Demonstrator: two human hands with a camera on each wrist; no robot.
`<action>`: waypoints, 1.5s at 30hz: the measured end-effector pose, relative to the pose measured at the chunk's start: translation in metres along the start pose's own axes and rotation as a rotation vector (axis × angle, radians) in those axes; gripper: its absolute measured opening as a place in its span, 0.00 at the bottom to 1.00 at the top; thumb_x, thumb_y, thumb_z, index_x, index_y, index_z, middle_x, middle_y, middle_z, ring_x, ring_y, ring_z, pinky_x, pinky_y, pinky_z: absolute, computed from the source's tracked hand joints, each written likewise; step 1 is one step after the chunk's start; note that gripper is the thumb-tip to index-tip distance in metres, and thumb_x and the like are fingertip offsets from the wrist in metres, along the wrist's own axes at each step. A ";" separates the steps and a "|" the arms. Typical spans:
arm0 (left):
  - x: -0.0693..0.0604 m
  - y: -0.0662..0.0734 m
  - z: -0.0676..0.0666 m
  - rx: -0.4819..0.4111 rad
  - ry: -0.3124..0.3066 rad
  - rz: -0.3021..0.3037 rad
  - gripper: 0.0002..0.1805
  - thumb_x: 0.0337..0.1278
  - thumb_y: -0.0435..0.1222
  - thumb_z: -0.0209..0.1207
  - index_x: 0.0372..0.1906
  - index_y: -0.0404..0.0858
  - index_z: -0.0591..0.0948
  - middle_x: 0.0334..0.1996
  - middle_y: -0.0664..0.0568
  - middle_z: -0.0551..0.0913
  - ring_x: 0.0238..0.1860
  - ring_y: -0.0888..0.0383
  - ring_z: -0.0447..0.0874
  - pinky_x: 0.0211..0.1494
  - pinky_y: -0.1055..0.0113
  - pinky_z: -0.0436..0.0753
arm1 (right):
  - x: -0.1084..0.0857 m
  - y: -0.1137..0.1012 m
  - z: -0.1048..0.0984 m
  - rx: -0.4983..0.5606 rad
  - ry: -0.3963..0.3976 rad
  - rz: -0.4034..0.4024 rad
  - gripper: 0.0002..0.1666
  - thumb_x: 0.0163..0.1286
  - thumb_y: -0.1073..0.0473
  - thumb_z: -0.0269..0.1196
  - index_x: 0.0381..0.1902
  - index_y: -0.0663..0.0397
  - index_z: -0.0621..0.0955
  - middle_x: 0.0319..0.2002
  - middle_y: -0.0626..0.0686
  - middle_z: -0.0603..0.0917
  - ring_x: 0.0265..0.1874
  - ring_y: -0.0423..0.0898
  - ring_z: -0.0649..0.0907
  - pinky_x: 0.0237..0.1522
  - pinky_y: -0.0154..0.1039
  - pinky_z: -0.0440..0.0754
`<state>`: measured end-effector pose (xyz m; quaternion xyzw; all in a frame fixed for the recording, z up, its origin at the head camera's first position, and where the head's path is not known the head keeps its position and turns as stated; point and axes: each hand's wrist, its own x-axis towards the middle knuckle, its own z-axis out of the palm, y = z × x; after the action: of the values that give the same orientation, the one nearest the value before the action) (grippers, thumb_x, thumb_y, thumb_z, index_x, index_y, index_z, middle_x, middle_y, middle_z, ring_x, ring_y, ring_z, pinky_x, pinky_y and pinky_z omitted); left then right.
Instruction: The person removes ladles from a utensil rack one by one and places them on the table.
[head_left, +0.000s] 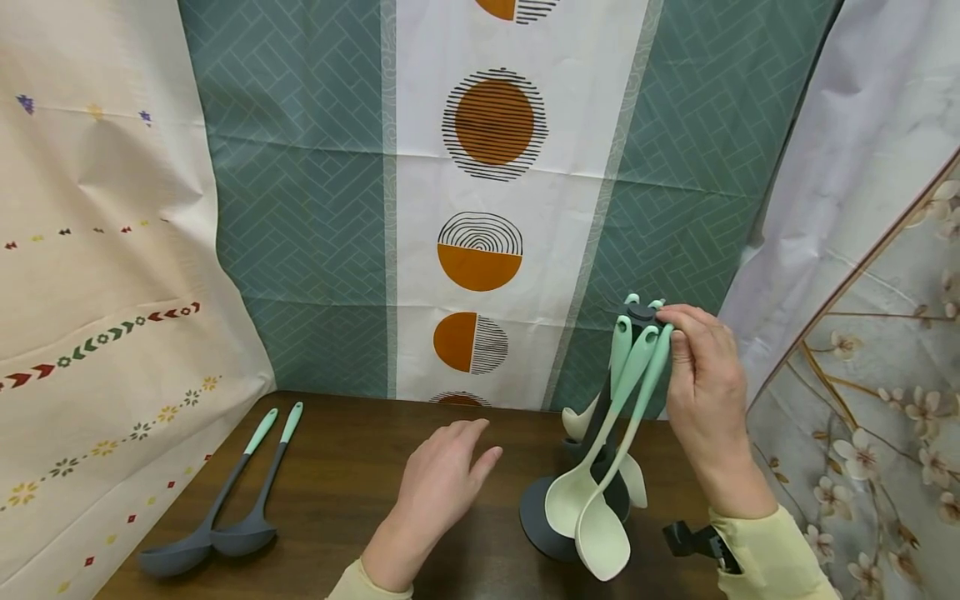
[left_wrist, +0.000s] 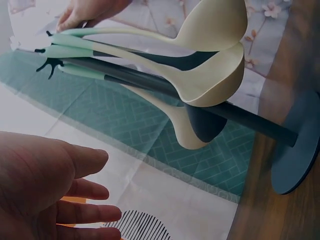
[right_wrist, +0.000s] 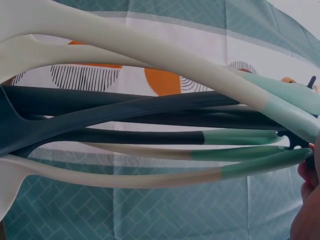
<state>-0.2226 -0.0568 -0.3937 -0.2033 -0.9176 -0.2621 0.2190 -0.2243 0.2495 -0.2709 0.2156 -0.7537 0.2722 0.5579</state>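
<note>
A dark utensil stand (head_left: 534,518) with a round base is hung with cream and dark utensils on mint-green handles. At its top, my right hand (head_left: 708,375) pinches the handle end of a cream ladle (head_left: 603,540), whose bowl hangs in front of the base. Beside it hangs another cream ladle (head_left: 567,500). In the right wrist view my right hand (right_wrist: 307,207) shows only at the edge, by the hooks. My left hand (head_left: 442,475) hovers left of the stand, fingers extended and holding nothing; the left wrist view shows the left palm (left_wrist: 45,185) too.
Two dark ladles with mint-green handle ends, one (head_left: 176,557) beside the other (head_left: 243,537), lie on the left of the brown wooden table (head_left: 337,467). Patterned cloths (head_left: 300,208) hang behind and at both sides. A black strap (head_left: 693,540) is on the right wrist.
</note>
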 end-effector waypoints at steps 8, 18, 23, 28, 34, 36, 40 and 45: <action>-0.001 0.001 0.001 0.003 -0.007 0.004 0.24 0.73 0.46 0.73 0.65 0.37 0.87 0.59 0.44 0.89 0.58 0.43 0.89 0.58 0.46 0.88 | 0.009 -0.018 -0.011 -0.098 -0.084 0.068 0.28 0.90 0.43 0.55 0.63 0.61 0.88 0.61 0.61 0.88 0.66 0.64 0.79 0.71 0.53 0.72; -0.003 0.002 0.001 0.005 -0.019 -0.009 0.24 0.74 0.46 0.72 0.65 0.37 0.87 0.60 0.44 0.89 0.58 0.44 0.89 0.59 0.47 0.88 | 0.021 -0.039 0.006 -0.430 -0.012 -0.002 0.52 0.76 0.17 0.55 0.53 0.62 0.90 0.49 0.63 0.89 0.53 0.68 0.83 0.56 0.68 0.79; -0.002 0.005 0.002 -0.007 -0.033 -0.006 0.25 0.74 0.46 0.72 0.66 0.37 0.86 0.62 0.44 0.88 0.61 0.43 0.88 0.62 0.45 0.86 | 0.022 -0.041 0.013 -0.446 0.015 0.013 0.43 0.77 0.26 0.61 0.53 0.63 0.91 0.47 0.63 0.89 0.53 0.67 0.83 0.59 0.68 0.76; 0.001 0.010 0.003 -0.028 -0.033 0.023 0.25 0.75 0.46 0.71 0.67 0.37 0.86 0.64 0.45 0.88 0.64 0.44 0.87 0.66 0.45 0.84 | 0.024 -0.044 0.016 -0.421 0.042 0.023 0.32 0.76 0.37 0.64 0.51 0.61 0.93 0.44 0.62 0.89 0.51 0.66 0.84 0.58 0.68 0.77; 0.002 0.018 0.004 -0.046 -0.028 0.087 0.26 0.75 0.45 0.71 0.68 0.36 0.85 0.66 0.44 0.87 0.67 0.46 0.85 0.69 0.45 0.82 | 0.025 -0.047 0.017 -0.379 0.042 0.034 0.27 0.76 0.42 0.64 0.50 0.58 0.94 0.41 0.61 0.91 0.49 0.65 0.85 0.55 0.66 0.80; 0.003 0.020 0.005 -0.045 -0.017 0.114 0.26 0.76 0.46 0.71 0.69 0.36 0.85 0.66 0.45 0.87 0.68 0.46 0.85 0.69 0.46 0.82 | 0.024 -0.048 0.016 -0.372 0.034 0.044 0.26 0.76 0.42 0.64 0.50 0.58 0.94 0.42 0.61 0.91 0.49 0.65 0.85 0.54 0.66 0.80; 0.005 0.022 0.008 -0.045 0.000 0.152 0.26 0.76 0.47 0.70 0.69 0.37 0.84 0.66 0.45 0.87 0.68 0.47 0.84 0.69 0.47 0.82 | 0.023 -0.049 0.014 -0.368 0.013 0.057 0.28 0.77 0.41 0.62 0.52 0.58 0.93 0.44 0.61 0.91 0.50 0.65 0.84 0.53 0.65 0.81; 0.007 0.025 0.010 -0.037 0.002 0.174 0.27 0.76 0.47 0.70 0.70 0.37 0.84 0.67 0.46 0.86 0.69 0.46 0.83 0.71 0.46 0.80 | 0.024 -0.049 0.012 -0.326 -0.001 0.061 0.27 0.77 0.43 0.62 0.53 0.58 0.93 0.46 0.61 0.92 0.52 0.64 0.84 0.53 0.64 0.81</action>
<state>-0.2187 -0.0297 -0.3877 -0.2861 -0.8913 -0.2593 0.2378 -0.2091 0.2042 -0.2422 0.0996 -0.7943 0.1631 0.5766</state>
